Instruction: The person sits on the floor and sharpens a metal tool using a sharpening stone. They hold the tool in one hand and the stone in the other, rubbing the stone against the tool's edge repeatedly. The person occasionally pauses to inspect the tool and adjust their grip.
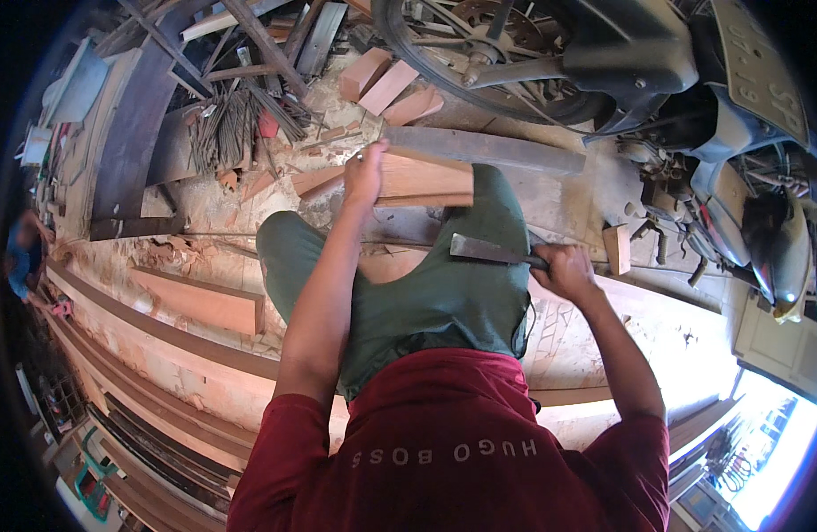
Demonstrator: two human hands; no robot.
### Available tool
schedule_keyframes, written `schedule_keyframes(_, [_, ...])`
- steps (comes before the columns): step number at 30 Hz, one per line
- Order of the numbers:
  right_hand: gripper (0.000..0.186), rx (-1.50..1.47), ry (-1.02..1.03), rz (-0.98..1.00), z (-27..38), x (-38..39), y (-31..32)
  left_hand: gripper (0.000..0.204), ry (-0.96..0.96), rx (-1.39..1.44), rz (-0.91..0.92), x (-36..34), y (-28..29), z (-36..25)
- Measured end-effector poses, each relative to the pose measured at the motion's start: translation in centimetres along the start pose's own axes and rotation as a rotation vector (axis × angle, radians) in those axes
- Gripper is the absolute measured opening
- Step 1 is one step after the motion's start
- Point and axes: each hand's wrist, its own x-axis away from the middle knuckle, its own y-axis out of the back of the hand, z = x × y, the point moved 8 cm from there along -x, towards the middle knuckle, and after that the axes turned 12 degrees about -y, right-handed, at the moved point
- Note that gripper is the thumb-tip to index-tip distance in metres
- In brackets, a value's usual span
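Note:
My left hand point(364, 175) is closed on the left end of a reddish-brown wooden block point(426, 179), held over my spread knees. The block's right end is beside my right knee. In my right hand point(565, 270), fingers wrapped round its dark handle, is a tool with a broad, square-ended metal blade point(484, 249). The blade points left across my right thigh, below the block and apart from it. I cannot tell whether it is a chisel or a knife. Behind the held block, a long grey beam point(488, 149) lies on the floor.
A motorbike wheel point(479, 53) and its bodywork stand at the far right. Wood offcuts point(377, 80) and a pile of thin sticks point(227, 133) lie beyond me. Long timber beams point(169, 332) run along the left. A person point(25, 257) is at the far left edge.

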Motion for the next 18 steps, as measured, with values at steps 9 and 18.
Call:
schedule_keyframes(9, [0.051, -0.994, -0.372, -0.087, 11.6, -5.5, 3.5, 0.067, 0.078, 0.554, -0.176, 3.2, 3.3, 1.9])
schedule_keyframes(18, [0.036, -1.246, -0.204, 0.030, 14.9, -7.5, 2.8, 0.069, 0.103, 0.747, -0.071, 6.1, 2.4, 1.7])
